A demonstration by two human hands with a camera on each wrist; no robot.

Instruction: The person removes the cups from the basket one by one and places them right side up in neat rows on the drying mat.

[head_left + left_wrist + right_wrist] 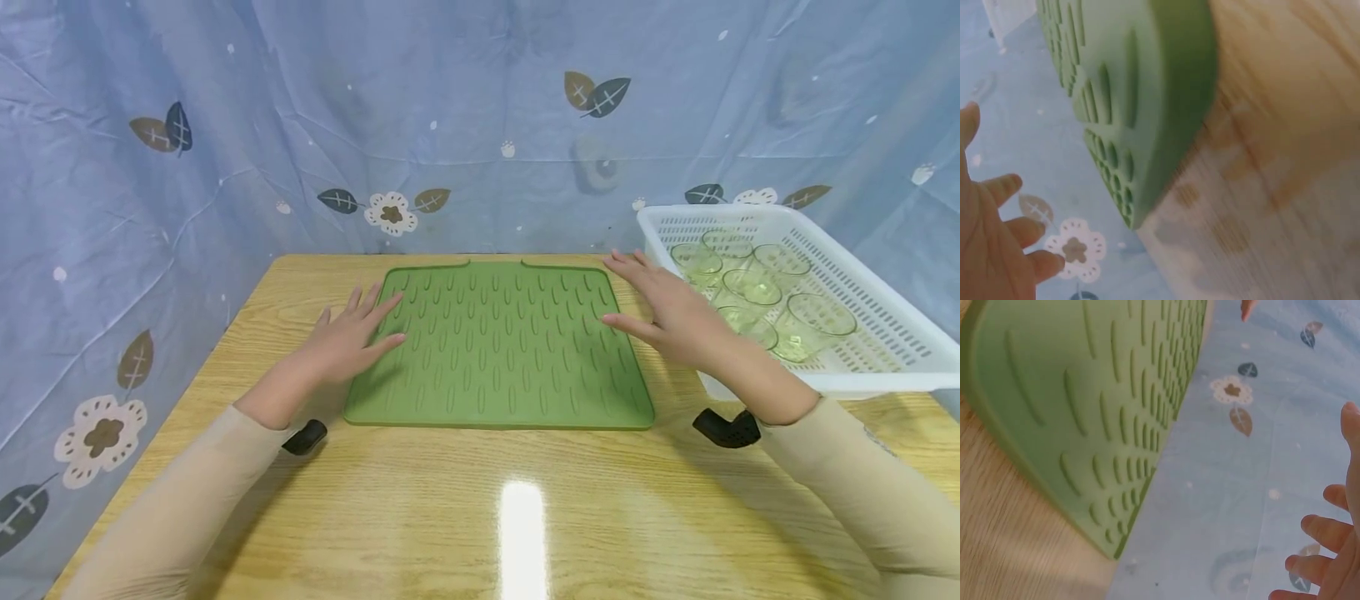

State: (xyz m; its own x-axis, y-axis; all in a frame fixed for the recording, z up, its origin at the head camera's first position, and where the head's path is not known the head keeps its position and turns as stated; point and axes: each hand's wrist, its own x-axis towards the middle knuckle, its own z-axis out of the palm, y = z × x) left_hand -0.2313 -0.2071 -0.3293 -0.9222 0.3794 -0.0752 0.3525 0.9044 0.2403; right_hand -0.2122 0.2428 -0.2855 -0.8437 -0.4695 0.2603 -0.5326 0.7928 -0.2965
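A light wooden tabletop is filling the lower part of the scene, its glossy grain catching a bright streak of overhead light. A wrinkled blue fabric backdrop, printed with white flowers and brown and dark leaves, is hanging behind and around the left side.

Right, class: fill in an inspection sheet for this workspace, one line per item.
Surface: wooden table, glossy, with a light glare.
Job's things: green ridged mat lying flat.
Clutter: white basket at the right, holding clear glasses.
Grips: left hand open, fingertips on the mat's left edge; right hand open at its right edge.
Cables: nothing seen.
Surroundings: blue floral cloth behind and at the left.
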